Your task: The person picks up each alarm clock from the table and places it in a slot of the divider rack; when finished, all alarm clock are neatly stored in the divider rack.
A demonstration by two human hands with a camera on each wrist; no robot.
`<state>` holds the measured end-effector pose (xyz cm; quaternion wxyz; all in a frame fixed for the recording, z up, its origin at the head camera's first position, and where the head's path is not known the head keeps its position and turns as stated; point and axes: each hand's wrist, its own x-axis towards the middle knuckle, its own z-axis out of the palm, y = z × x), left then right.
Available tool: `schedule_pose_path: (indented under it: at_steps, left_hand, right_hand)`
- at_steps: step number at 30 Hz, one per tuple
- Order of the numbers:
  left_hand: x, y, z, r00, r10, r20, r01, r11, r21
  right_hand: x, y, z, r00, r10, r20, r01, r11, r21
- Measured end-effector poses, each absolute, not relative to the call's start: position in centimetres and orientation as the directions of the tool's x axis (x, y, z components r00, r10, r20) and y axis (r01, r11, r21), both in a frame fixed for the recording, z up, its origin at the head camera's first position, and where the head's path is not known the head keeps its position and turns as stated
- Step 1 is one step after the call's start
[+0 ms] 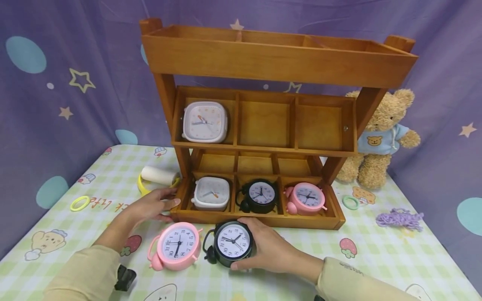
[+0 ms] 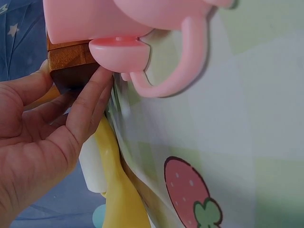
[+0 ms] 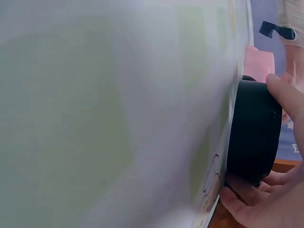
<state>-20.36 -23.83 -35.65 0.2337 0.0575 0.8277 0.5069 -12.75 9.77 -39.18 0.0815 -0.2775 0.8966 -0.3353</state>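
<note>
My right hand (image 1: 269, 246) grips a black twin-bell alarm clock (image 1: 232, 242) lying face up on the table, thumb at its near side and fingers at its far side. In the right wrist view the black clock's side (image 3: 254, 130) shows between thumb and fingers. My left hand (image 1: 150, 207) holds the front left corner of the wooden shelf (image 1: 260, 219), the corner between thumb and fingers in the left wrist view. Just right of that hand lies a pink alarm clock (image 1: 178, 246), face up; its bell and handle (image 2: 190, 57) are close to my left fingertips.
The bottom row holds a white clock (image 1: 212, 193), a black clock (image 1: 261, 195) and a pink clock (image 1: 306, 198). Another white clock (image 1: 205, 122) sits upper left. Around the shelf are a white roll (image 1: 160, 175), yellow ring (image 1: 80, 203), green ring (image 1: 350, 202), purple yarn (image 1: 399, 219) and teddy bear (image 1: 376, 142).
</note>
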Motion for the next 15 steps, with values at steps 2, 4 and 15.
schedule_pose_path:
  at_steps: [2,4,15]
  left_hand:
    - [-20.33,-23.88,-35.69,-0.885,0.334,-0.325,-0.139,0.476,0.868]
    - [-20.32,-23.92,-35.74,-0.885,0.334,-0.324,-0.139,0.475,0.869]
    - [-20.33,-23.95,-35.75,-0.885,0.327,-0.331,-0.149,0.473,0.868]
  right_hand:
    - [-12.8,9.68,-39.16,-0.837,-0.545,0.04,-0.435,0.621,-0.651]
    - [-12.85,9.64,-39.1,-0.841,-0.539,0.039,-0.426,0.617,-0.662]
    - [-13.05,10.33,-38.45,-0.841,-0.538,0.051,-0.404,0.563,-0.721]
